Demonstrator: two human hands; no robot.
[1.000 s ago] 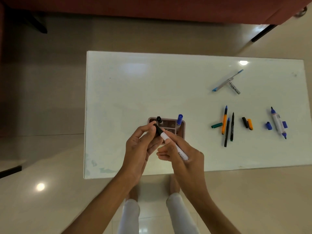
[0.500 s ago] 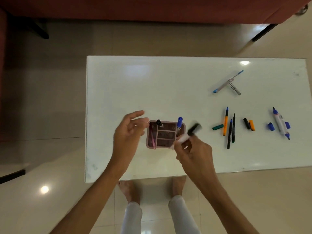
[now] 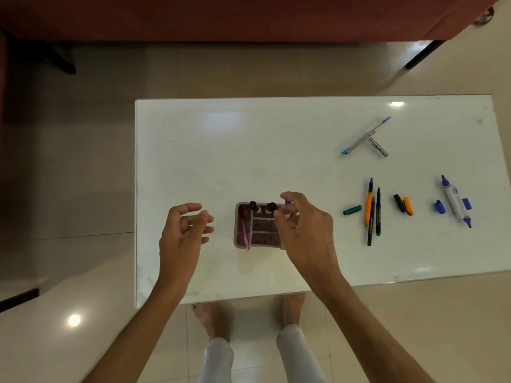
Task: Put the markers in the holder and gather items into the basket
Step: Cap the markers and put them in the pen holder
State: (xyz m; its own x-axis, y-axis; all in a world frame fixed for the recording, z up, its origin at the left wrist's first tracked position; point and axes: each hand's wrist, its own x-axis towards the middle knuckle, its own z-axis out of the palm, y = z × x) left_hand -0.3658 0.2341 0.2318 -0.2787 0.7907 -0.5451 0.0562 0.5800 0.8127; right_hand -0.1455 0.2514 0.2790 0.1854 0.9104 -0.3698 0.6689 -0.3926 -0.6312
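A pink compartment holder [image 3: 240, 230] stands near the table's front edge. Two black-capped markers [image 3: 271, 206] stand upright in its far compartments, and a blue cap [image 3: 288, 201] shows beside them. A pink pen [image 3: 245, 233] leans in the left slot. My right hand [image 3: 304, 228] hovers over the holder's right side, fingers curled apart, holding nothing that I can see. My left hand [image 3: 184, 230] floats open to the left of the holder. Loose pens [image 3: 372, 211], caps [image 3: 352, 210] and a big blue marker [image 3: 455, 201] lie to the right.
A blue-tipped metal clip stand [image 3: 366, 136] lies at the far right of the white table [image 3: 221, 147]. Black and orange caps [image 3: 403, 205] and blue caps [image 3: 439, 207] rest near the markers. A brown sofa [image 3: 249, 15] runs along the far side. My feet show below the table edge.
My right hand carried the black-capped white marker to the holder and let it go; it now stands in a far compartment. My left hand drew away to the left and opened.
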